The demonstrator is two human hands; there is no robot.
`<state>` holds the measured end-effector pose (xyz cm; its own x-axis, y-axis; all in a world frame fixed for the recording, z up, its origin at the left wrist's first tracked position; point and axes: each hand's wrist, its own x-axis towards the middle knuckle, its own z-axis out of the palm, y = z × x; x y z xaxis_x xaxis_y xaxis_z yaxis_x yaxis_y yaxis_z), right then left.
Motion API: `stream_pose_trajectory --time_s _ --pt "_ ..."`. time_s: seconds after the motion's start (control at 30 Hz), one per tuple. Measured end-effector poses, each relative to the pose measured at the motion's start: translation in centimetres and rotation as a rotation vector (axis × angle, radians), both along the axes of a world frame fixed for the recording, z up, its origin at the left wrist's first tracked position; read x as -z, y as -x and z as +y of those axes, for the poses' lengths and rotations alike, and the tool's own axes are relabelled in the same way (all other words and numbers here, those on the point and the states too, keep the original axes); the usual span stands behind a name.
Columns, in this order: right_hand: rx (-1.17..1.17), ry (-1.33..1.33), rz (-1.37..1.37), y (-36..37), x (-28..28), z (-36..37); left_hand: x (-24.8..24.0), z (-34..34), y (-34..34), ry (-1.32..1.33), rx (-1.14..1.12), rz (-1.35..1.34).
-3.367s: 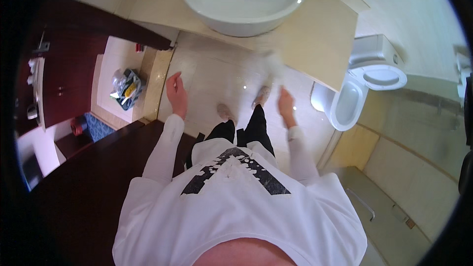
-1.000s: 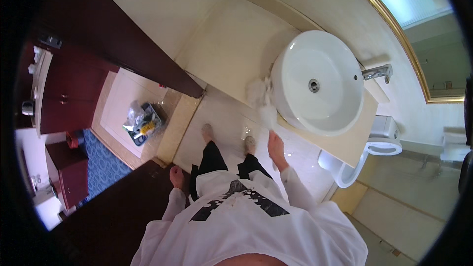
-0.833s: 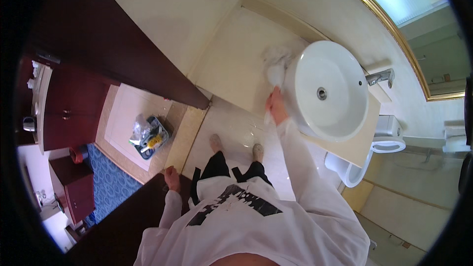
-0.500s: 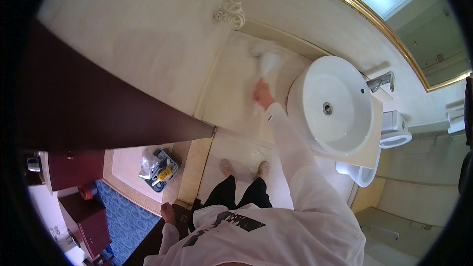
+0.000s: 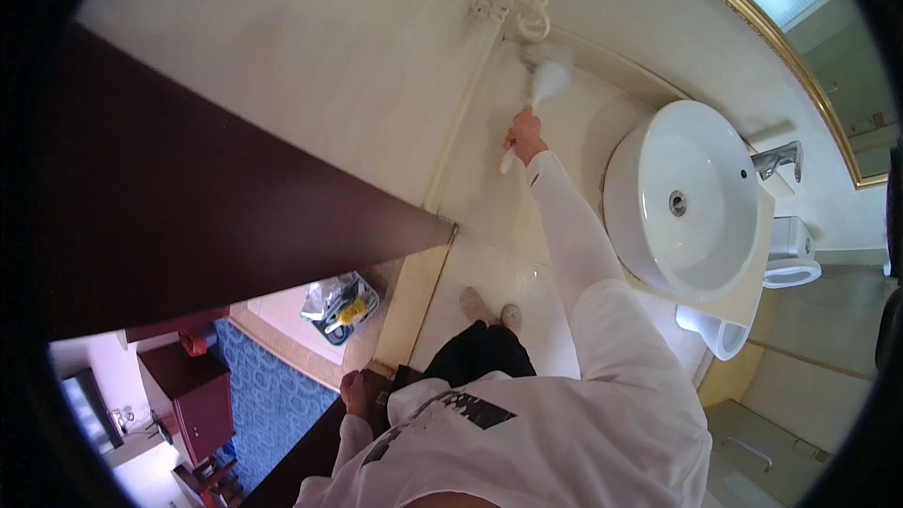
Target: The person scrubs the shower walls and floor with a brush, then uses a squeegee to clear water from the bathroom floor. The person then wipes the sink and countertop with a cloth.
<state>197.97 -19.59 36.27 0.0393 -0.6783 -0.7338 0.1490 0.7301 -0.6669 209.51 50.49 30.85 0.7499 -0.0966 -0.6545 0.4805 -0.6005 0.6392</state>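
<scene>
My right hand (image 5: 527, 136) is closed round the handle of a white brush (image 5: 551, 82). Its head is smeared by motion at the far left corner of the beige countertop (image 5: 484, 165), near the wall. Whether the bristles touch the surface I cannot make out. To the right of my forearm stands a round white basin (image 5: 625, 198) with a chrome faucet (image 5: 779, 160). Low on the left, my left hand (image 5: 355, 393) has its fingers curled beside a dark brown edge; anything inside them is hidden.
A dark brown door panel (image 5: 235, 207) juts in from the left. Beyond the threshold sits a caddy (image 5: 369, 312) with a plastic bag and a yellow-headed tool. A coiled cord (image 5: 534, 14) hangs above the counter. A toilet (image 5: 724, 334) stands at right; a gold-framed mirror (image 5: 800, 56) is on the wall.
The view has shifted, so the basin and counter sit farther right. My right hand has moved with the brush toward the far left corner of the counter. My feet are closer together.
</scene>
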Motion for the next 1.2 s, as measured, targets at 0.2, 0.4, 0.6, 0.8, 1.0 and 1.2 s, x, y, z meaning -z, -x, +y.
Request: stream_pose_trajectory --time_s 0.2,0.4,0.6,0.8,1.0,1.2 --pt "-0.494 0.261 0.059 4.0 1.0 16.8 -0.9 -2.4 2.0 0.043 -0.078 0.051" --pt "-0.648 0.213 0.497 11.4 6.2 29.5 1.4 -2.2 5.0 0.183 -0.081 0.111" --pt "-0.396 0.220 0.180 16.2 6.2 9.0 -0.5 -4.5 6.5 0.153 -0.008 0.085" --pt "-0.703 0.509 0.575 8.5 3.8 28.4 2.7 -1.9 7.9 0.193 -0.037 0.166" --pt "-0.606 0.247 0.693 24.2 1.2 32.8 1.0 -5.1 8.2 0.074 0.142 0.163" --pt "-0.669 0.375 1.178 46.6 0.5 37.3 4.0 -4.6 7.0 -0.002 0.294 0.138"
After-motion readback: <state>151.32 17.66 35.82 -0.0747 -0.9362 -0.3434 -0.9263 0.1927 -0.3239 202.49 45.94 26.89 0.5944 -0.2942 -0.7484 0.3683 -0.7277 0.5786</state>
